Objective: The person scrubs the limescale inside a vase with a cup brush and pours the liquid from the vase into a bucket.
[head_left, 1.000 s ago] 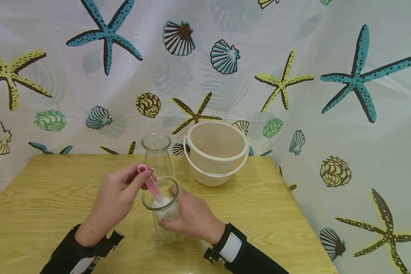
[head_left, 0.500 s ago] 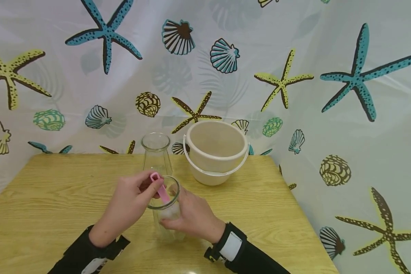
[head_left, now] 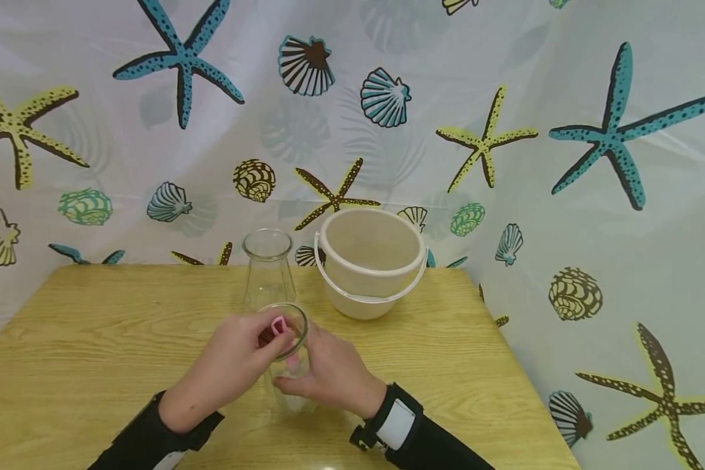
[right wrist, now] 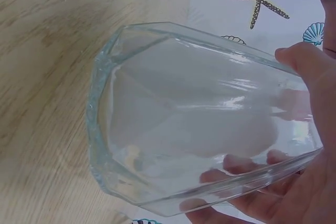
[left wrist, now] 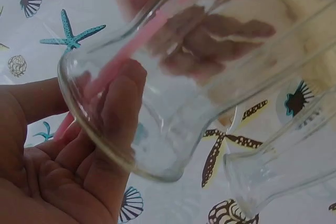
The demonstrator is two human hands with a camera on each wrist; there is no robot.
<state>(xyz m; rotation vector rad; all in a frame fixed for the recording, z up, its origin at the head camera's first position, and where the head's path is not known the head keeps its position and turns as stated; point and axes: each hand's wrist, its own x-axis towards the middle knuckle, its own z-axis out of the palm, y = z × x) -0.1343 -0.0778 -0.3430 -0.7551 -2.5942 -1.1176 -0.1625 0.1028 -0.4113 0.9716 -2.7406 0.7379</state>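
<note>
A clear glass vase (head_left: 275,395) leans toward me over the table, its round rim uppermost. My right hand (head_left: 341,372) holds it around the side, thumb in front. With thumb and fingers, my left hand (head_left: 229,362) pinches the pink handle of a cup brush (head_left: 279,324) at the vase's mouth. In the left wrist view, the pink handle (left wrist: 131,45) runs into the neck and the left fingertips are inside the rim. The right wrist view shows the faceted base of the vase (right wrist: 100,129); a pale, blurred shape fills its inside, probably the brush's white head.
A second clear glass vase (head_left: 268,274) stands upright just behind the hands. To its right is a cream bucket (head_left: 364,287) with its handle hanging down in front. A curtain (head_left: 352,130) printed with starfish and shells hangs behind the wooden table (head_left: 123,326).
My left hand has moved right and down, pushing the cup brush deeper into the vase; its white head has sunk from near the mouth. The right hand stays in place.
</note>
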